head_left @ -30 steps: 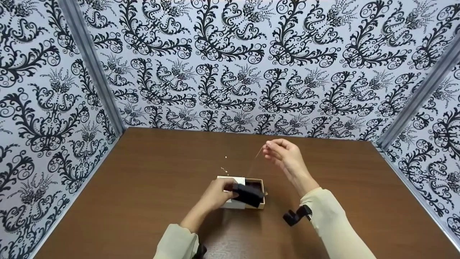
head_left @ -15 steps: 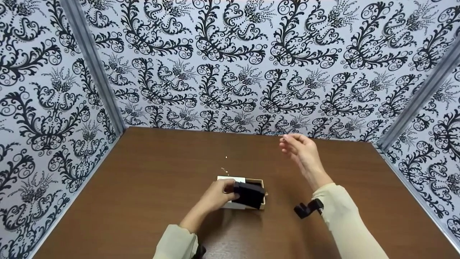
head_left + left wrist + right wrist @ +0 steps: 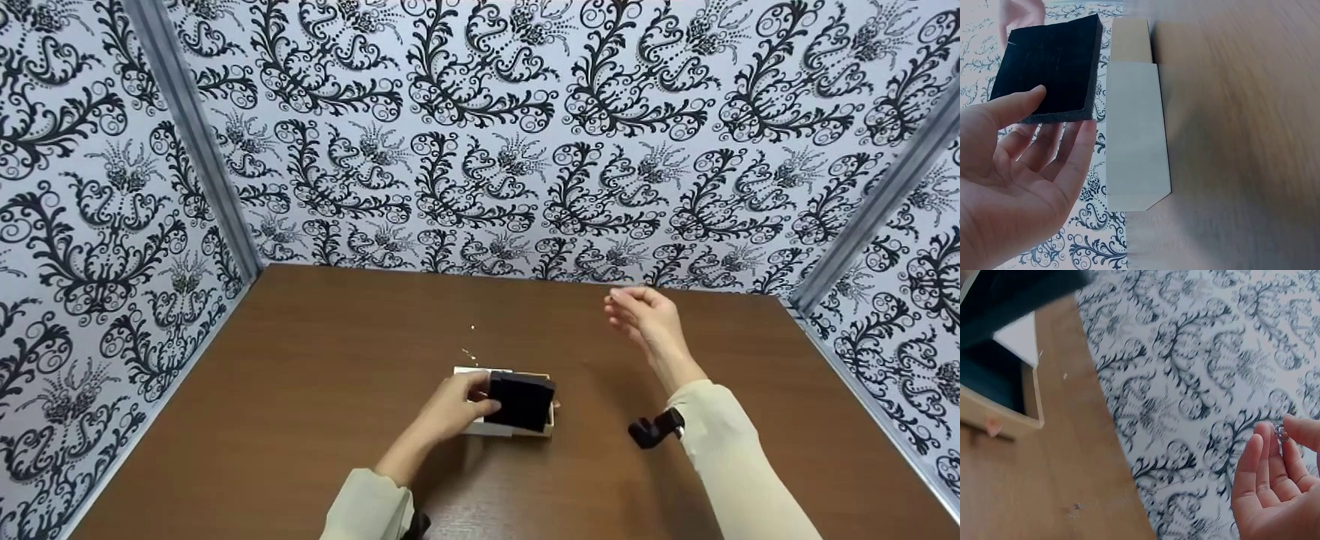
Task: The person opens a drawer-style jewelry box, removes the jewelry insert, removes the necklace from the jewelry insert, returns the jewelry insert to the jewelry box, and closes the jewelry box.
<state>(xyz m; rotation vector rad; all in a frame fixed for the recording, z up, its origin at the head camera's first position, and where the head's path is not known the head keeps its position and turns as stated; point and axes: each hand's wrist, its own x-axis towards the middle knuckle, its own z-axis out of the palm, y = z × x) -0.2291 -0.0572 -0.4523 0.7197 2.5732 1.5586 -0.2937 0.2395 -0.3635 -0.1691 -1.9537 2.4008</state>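
My left hand (image 3: 452, 405) pinches a square black foam pad (image 3: 520, 403) by its left edge, thumb on the face, fingers behind. The pad is tilted up above a small box, whose white sleeve (image 3: 1133, 135) is pushed partly off the tan drawer (image 3: 1032, 396). The drawer's inside looks dark. Up and to the right, my right hand (image 3: 646, 321) pinches a small shiny end piece (image 3: 1280, 432) of what looks like a fine chain necklace (image 3: 1171, 482). The chain is faint and trails down left to a tiny blurred piece near the table.
Several tiny pale bits (image 3: 470, 354) lie on the brown table (image 3: 337, 337) behind the box. A small tab (image 3: 992, 426) sticks out from the drawer's end. Patterned walls (image 3: 480, 150) enclose the table at the back and both sides.
My right hand has moved right, away from the box, rising and then dipping slightly, with the chain. The left hand has tilted the black pad further upright over the box.
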